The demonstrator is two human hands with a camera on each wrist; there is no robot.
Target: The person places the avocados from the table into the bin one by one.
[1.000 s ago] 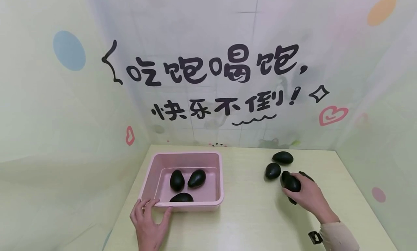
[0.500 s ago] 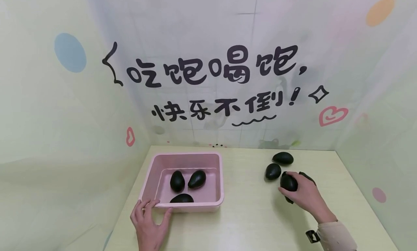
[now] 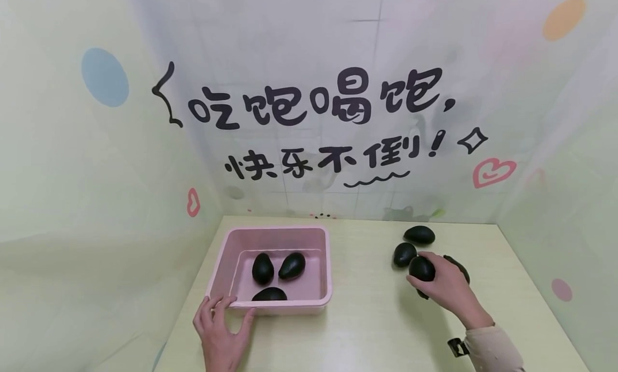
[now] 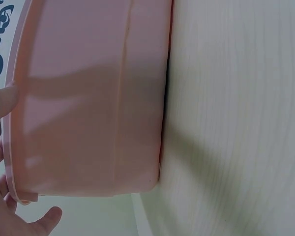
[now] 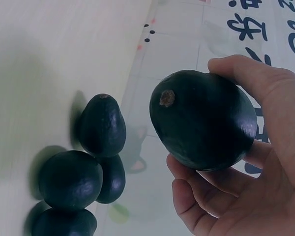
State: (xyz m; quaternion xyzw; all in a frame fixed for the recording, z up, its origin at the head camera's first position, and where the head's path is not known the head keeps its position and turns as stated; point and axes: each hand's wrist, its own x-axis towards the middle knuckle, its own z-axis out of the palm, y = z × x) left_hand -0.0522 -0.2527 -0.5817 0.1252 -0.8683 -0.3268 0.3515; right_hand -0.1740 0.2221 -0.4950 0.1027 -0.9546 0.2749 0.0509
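My right hand [image 3: 446, 286] holds a dark green avocado [image 3: 421, 268] between thumb and fingers, raised off the table. In the right wrist view this avocado [image 5: 204, 125] shows its stem scar, and the lower fingers curl beneath it. Several more avocados lie close by, among them one [image 3: 419, 235] at the back and another [image 3: 404, 255] just left of the hand. One [image 3: 460, 270] is partly hidden behind the hand. At the near-left corner of a pink bin [image 3: 289, 303], my left hand [image 3: 219, 329] grips the rim, fingers over it and thumb on the front.
Inside the bin lie three avocados, the nearest [image 3: 269, 294] partly covered by the front wall. The pale wooden table [image 3: 359, 286] extends between the bin and the loose avocados. Printed curtains [image 3: 309, 195] enclose the back and sides.
The right hand has lifted its avocado and shifted a little to the left, uncovering more of the avocado behind it. The left hand and bin stay put.
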